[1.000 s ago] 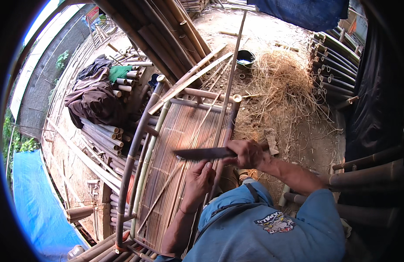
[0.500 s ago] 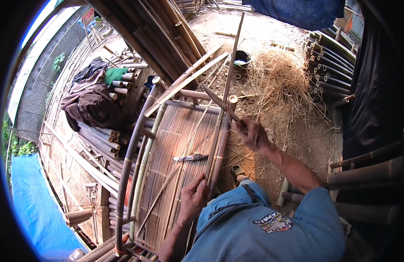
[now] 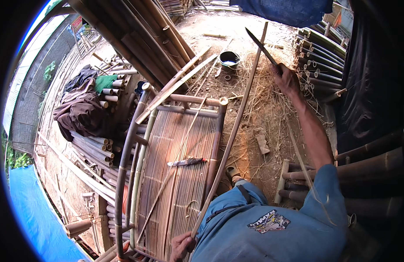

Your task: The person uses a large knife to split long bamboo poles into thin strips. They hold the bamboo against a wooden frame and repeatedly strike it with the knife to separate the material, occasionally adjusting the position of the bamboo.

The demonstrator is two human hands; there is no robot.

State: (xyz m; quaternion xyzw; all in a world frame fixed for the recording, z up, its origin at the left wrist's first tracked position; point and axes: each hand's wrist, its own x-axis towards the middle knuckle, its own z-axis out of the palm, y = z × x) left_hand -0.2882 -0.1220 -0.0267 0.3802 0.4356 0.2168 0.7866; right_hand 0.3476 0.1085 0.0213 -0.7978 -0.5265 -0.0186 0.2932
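My left hand (image 3: 182, 245) is closed around the lower end of a long, narrow bamboo strip (image 3: 242, 112), low over the near end of a bamboo bench (image 3: 223, 101). The strip slants up and away to the right. My right hand (image 3: 285, 81) is raised at the far right, gripping a knife (image 3: 259, 45) whose dark, pointed blade aims up and left. That blade crosses near the strip's far end; whether they touch I cannot tell. Another knife (image 3: 186, 162), pale-bladed with a dark handle, lies across the bench's slatted top.
Fibrous shavings (image 3: 272, 102) cover the ground right of the bench, near a dark bucket (image 3: 229, 59). Bamboo poles (image 3: 320, 56) are stacked at far right; thick poles (image 3: 136, 39) lean at the back. A pale split length (image 3: 176, 87) rests on the bench's far corner.
My right hand with the knife has moved up and to the right. My left hand has drawn down toward the lower edge. The strip's middle has shifted right, off the bench.
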